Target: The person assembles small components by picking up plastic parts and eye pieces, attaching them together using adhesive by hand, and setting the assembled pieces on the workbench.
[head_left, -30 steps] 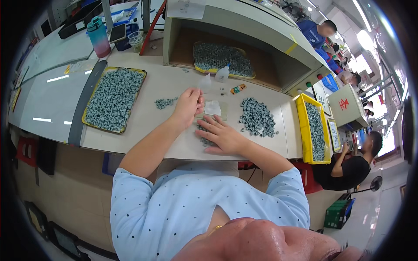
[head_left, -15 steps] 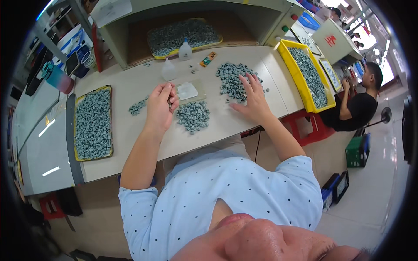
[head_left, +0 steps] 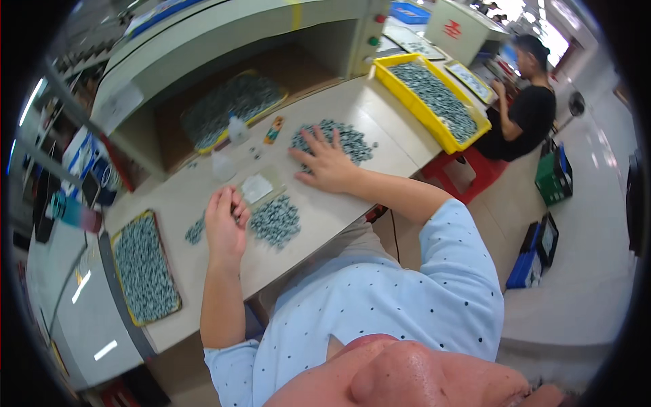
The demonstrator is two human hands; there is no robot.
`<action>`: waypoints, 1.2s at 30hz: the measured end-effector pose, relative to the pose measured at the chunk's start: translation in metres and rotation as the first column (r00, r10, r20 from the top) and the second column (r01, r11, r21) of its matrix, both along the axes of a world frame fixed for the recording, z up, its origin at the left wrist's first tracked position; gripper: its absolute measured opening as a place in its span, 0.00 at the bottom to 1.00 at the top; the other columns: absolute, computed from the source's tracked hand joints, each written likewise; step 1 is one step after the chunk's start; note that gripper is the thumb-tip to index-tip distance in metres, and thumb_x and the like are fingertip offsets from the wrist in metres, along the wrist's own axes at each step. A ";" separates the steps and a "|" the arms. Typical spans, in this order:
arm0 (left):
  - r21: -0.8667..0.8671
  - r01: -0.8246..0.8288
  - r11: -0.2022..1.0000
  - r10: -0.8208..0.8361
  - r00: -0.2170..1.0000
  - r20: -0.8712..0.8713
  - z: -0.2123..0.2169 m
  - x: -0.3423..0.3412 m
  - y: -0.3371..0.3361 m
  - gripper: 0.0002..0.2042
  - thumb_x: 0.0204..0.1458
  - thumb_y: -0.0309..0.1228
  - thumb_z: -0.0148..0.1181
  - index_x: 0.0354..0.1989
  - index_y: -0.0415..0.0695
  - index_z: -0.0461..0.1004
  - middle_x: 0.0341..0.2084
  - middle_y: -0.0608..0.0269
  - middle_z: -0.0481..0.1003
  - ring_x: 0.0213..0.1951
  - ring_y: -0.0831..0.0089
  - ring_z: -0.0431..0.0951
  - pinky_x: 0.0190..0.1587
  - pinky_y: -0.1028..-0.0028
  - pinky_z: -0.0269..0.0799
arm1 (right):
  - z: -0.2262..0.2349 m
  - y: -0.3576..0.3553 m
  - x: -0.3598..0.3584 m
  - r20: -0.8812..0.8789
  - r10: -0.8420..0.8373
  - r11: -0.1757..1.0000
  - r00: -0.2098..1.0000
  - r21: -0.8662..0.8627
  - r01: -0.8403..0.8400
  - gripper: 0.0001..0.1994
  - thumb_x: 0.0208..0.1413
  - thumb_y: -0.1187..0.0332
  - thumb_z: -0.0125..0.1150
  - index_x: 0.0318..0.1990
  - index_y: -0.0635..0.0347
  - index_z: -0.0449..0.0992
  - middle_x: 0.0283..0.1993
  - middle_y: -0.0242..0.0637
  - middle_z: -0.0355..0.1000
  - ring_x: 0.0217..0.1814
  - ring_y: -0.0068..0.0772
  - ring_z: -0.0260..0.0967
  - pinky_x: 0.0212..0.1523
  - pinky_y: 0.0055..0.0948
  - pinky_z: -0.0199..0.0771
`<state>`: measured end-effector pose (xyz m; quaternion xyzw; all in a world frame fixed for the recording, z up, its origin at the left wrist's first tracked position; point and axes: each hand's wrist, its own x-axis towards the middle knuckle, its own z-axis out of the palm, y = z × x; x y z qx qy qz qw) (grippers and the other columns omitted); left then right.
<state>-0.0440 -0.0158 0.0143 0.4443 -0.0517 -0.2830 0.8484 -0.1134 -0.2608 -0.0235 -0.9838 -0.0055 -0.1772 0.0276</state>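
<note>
My left hand (head_left: 226,220) is closed, fingers curled inward, with a bit of something dark showing between them. It hovers beside a pile of small grey-green pieces (head_left: 274,222), with a smaller heap of the same pieces (head_left: 195,233) on its other side. My right hand (head_left: 329,165) has its fingers spread over the near-left part of a wider pile of these pieces (head_left: 349,141). Between the hands lies a flat pad with a white patch (head_left: 258,187). Whether the right fingertips press on any single piece is too blurred to tell.
A full tray (head_left: 146,268) lies at the left, a yellow bin of pieces (head_left: 434,102) at the right. Another tray (head_left: 234,108) sits inside the open-fronted cabinet. Two small squeeze bottles (head_left: 237,130) (head_left: 223,165) stand before it. A co-worker (head_left: 525,102) sits at the far right.
The whole view has turned and shifted. My right hand has moved to the left across its pile, fingers still spread. My left hand stays closed near the middle pile.
</note>
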 end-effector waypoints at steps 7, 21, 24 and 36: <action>0.017 -0.044 0.999 0.045 0.999 -0.021 -0.001 0.003 0.002 0.06 0.58 0.29 0.47 0.37 0.39 0.65 0.22 0.69 0.63 0.21 0.82 0.59 0.21 0.83 0.54 | 0.012 0.006 0.015 -0.029 0.128 0.970 0.991 -0.206 -0.131 0.19 0.49 0.55 0.55 0.47 0.54 0.71 0.58 0.50 0.57 0.60 0.53 0.55 0.54 0.54 0.58; 0.047 -0.025 0.999 0.029 0.997 -0.075 0.004 0.002 0.002 0.06 0.58 0.29 0.46 0.37 0.39 0.65 0.23 0.68 0.63 0.21 0.82 0.59 0.20 0.83 0.54 | 0.030 0.006 0.042 -0.247 0.135 0.985 0.960 -0.073 -0.157 0.10 0.39 0.72 0.60 0.33 0.61 0.75 0.39 0.42 0.69 0.44 0.43 0.68 0.41 0.35 0.72; 0.024 -0.009 1.000 0.010 0.998 -0.056 0.006 -0.002 0.003 0.06 0.58 0.28 0.46 0.37 0.38 0.66 0.23 0.68 0.63 0.21 0.82 0.59 0.20 0.83 0.55 | 0.023 0.001 0.042 -0.306 0.155 0.975 0.939 -0.105 -0.195 0.09 0.39 0.74 0.58 0.32 0.62 0.75 0.38 0.42 0.68 0.44 0.44 0.68 0.41 0.34 0.72; 0.149 -0.058 0.987 0.063 0.997 -0.033 0.007 0.000 0.002 0.09 0.54 0.29 0.55 0.39 0.37 0.68 0.26 0.68 0.67 0.23 0.85 0.62 0.21 0.85 0.56 | 0.037 0.008 0.042 -0.101 0.160 0.948 0.982 0.292 -0.125 0.08 0.46 0.76 0.54 0.37 0.61 0.73 0.36 0.43 0.71 0.40 0.45 0.68 0.39 0.37 0.69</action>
